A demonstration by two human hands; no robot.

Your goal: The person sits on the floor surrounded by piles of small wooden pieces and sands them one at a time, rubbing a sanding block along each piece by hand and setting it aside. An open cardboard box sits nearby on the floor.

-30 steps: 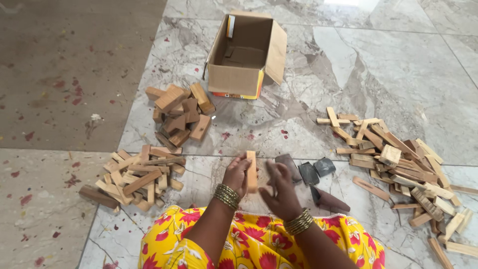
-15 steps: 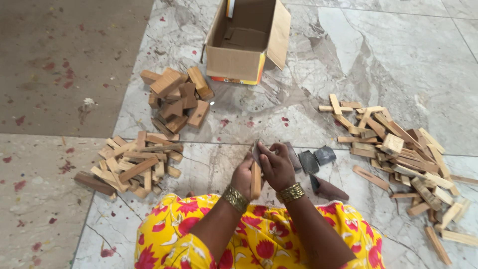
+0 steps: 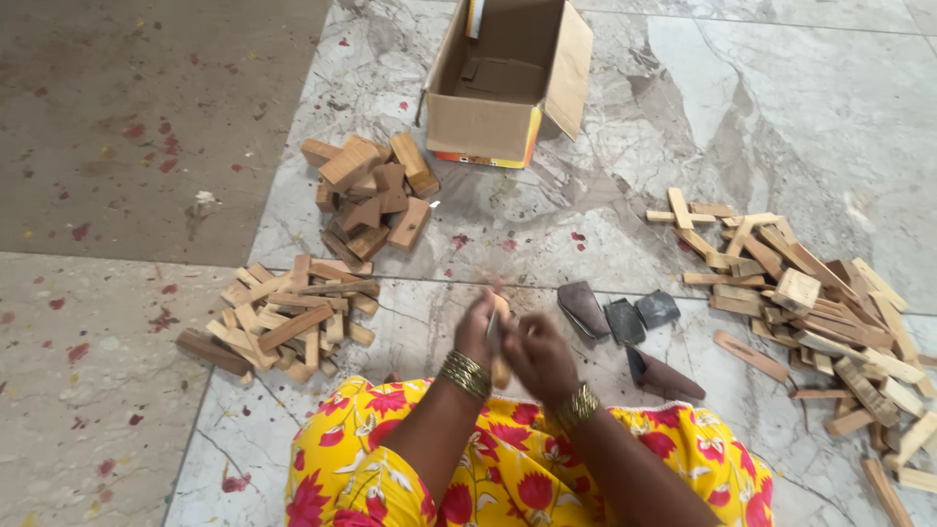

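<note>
Both hands have lifted the wooden piece higher, rubbing it.

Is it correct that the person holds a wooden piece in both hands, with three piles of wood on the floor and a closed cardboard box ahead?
Not quite: the cardboard box is open, not closed; the head view shows its inside. The rest holds: left hand and right hand hold a wooden piece, with three piles of wood around.
</note>
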